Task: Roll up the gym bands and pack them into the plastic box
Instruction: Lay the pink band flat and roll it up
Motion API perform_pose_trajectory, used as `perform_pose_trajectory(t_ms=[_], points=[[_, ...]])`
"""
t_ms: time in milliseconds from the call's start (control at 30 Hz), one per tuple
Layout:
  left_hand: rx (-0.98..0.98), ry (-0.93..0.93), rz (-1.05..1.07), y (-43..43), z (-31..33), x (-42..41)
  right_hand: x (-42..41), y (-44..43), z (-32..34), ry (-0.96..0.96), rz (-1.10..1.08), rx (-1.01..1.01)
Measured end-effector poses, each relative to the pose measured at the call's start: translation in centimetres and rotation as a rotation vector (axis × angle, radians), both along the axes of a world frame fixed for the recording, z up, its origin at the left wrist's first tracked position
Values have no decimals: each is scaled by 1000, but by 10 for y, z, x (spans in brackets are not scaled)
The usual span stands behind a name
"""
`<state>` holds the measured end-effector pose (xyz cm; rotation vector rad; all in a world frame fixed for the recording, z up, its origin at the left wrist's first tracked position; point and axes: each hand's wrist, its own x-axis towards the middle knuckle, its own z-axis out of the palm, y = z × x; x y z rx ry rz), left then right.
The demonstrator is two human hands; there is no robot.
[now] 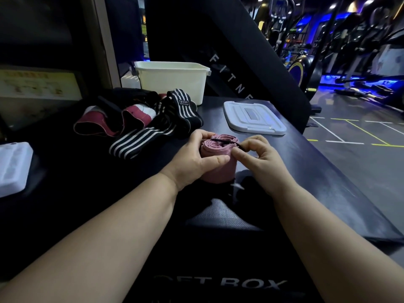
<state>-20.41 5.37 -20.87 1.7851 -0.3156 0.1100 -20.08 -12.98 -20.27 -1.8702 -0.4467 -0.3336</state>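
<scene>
A pink gym band (220,169) stands rolled up on end on the dark table top. My left hand (196,158) grips the roll from the left, fingers over its top and thumb across its side. My right hand (258,156) pinches a thin black elastic cord (225,142) that stretches across the roll's top. Behind lie loose bands: a black one with white stripes (153,132) and a maroon and white one (135,114). The white plastic box (172,80) stands open at the back, and its lid (253,118) lies flat to the right of it.
A white plastic tray (13,167) lies at the left table edge. A black padded box (218,248) marked with white letters sits under my forearms. The table's right edge drops to a gym floor (360,160) with exercise machines (328,62) beyond.
</scene>
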Motion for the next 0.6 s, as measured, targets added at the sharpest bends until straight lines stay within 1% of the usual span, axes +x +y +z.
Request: perform_pose_trajectory(t_ms=[167,400,500,600], points=[[38,-79,60,-7,0,-2,1,-2,-1,-27,27,43],[48,-116,160,-14,-1,-4,1,-3,-1,-59,94,87],[61,-141,223,-16,-2,-2,1,-3,-2,-73,105,54],[46,-152,241,-16,-3,2,0,-1,-2,-104,84,4]])
